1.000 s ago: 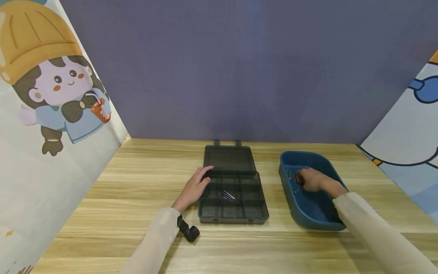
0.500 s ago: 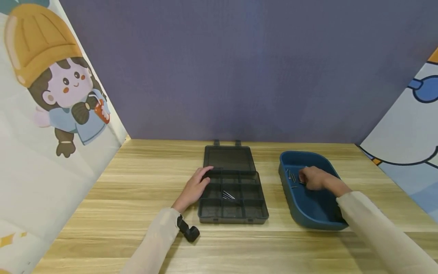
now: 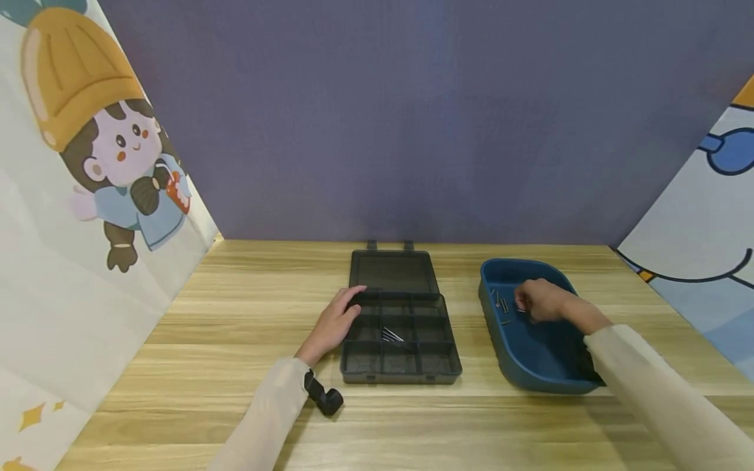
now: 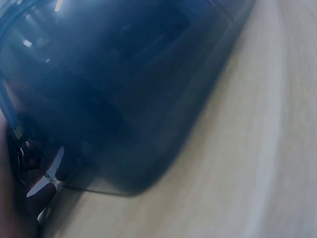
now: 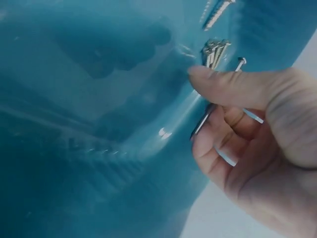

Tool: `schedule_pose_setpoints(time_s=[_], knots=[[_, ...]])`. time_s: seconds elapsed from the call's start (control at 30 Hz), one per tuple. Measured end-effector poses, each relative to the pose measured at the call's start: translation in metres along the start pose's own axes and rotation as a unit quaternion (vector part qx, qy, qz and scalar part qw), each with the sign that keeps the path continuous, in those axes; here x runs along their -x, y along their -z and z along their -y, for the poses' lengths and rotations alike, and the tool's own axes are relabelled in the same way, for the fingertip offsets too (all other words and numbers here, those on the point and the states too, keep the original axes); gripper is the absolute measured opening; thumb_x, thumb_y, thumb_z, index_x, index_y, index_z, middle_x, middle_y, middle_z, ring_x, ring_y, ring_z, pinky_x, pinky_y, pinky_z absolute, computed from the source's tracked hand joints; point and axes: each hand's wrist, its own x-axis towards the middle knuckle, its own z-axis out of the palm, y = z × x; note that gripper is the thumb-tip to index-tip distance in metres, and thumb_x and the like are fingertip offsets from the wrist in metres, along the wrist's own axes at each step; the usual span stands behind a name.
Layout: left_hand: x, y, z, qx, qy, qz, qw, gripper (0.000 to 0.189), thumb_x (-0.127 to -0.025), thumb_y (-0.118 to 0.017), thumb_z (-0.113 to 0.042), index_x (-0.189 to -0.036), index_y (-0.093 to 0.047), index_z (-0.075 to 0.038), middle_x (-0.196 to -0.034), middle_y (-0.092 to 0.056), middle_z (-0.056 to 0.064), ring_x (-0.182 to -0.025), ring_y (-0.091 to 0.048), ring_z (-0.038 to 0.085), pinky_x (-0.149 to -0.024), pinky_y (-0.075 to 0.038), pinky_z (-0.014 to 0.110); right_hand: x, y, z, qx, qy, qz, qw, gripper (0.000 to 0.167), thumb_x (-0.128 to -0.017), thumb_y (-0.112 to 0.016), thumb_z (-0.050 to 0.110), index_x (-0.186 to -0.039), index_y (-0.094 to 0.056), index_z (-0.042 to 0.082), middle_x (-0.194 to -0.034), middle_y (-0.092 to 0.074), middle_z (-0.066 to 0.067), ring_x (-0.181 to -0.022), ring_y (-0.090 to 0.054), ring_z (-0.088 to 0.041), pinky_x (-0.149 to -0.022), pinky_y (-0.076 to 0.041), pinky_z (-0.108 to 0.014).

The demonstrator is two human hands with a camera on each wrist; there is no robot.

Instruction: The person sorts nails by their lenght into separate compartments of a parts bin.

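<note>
Beside the open dark translucent compartment box [image 3: 400,378], my left hand [image 3: 332,327] rests along its left edge, fingers extended and thumb over the rim. Several thin silver nails [image 3: 392,335] lie in the box's middle compartment. My right hand [image 3: 542,299] is low inside a deep blue bin [image 3: 530,383], fingers bent. In the right wrist view a slim nail [image 5: 202,122] lies in its fingers, below the thumb [image 5: 225,85]. A bunch of screws [image 5: 215,51] shows just past the thumb tip, with another screw [image 5: 219,14] farther off.
The box's lid [image 3: 393,269] lies back on the wooden table [image 3: 271,281], its latches toward the grey-purple back wall [image 3: 377,118]. A small black device [image 3: 328,400] is strapped at the left wrist. Printed cartoon panels stand on both sides.
My right hand has shifted slightly right and back within the bin, the nail moving with it, and more screws on the bin floor show. My left hand and the box stay put.
</note>
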Motion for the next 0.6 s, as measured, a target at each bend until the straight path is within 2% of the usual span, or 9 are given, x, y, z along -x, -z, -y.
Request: schedule_pose_setpoints(time_s=[0.13, 0.37, 0.6], knots=[[0.003, 0.002, -0.001, 0.005, 0.0, -0.001, 1.0, 0.043, -0.097, -0.046, -0.011, -0.139, -0.047, -0.01, -0.133, -0.051, 0.013, -0.129, -0.045, 0.032, -0.106, -0.035, 0.053, 0.003, 0.004, 0.011, -0.007, 0.017, -0.016, 0.9997, 0.027, -0.068, -0.058, -0.017, -0.071, -0.052, 0.009, -0.062, -0.041, 0.003, -0.058, -0.038, -0.012, -0.057, -0.036, -0.027], [0.003, 0.002, -0.001, 0.003, -0.002, -0.002, 1.0, 0.043, -0.096, -0.046, -0.01, -0.139, -0.047, -0.01, -0.134, -0.05, 0.013, -0.129, -0.045, 0.033, -0.105, -0.035, 0.054, 0.007, 0.015, 0.029, -0.024, 0.04, -0.03, 0.9985, 0.028, -0.069, -0.053, -0.021, -0.072, -0.053, 0.007, -0.06, -0.039, 0.004, -0.056, -0.036, -0.011, -0.056, -0.037, -0.026], [0.003, 0.002, 0.001, 0.002, 0.0, -0.004, 1.0, 0.043, -0.096, -0.046, -0.01, -0.139, -0.048, -0.01, -0.134, -0.05, 0.013, -0.129, -0.045, 0.034, -0.105, -0.035, 0.054, 0.008, 0.02, 0.041, 0.001, 0.05, -0.043, 0.9978, 0.026, -0.073, -0.056, -0.018, -0.077, -0.058, 0.007, -0.063, -0.048, 0.003, -0.057, -0.04, -0.01, -0.057, -0.038, -0.026]])
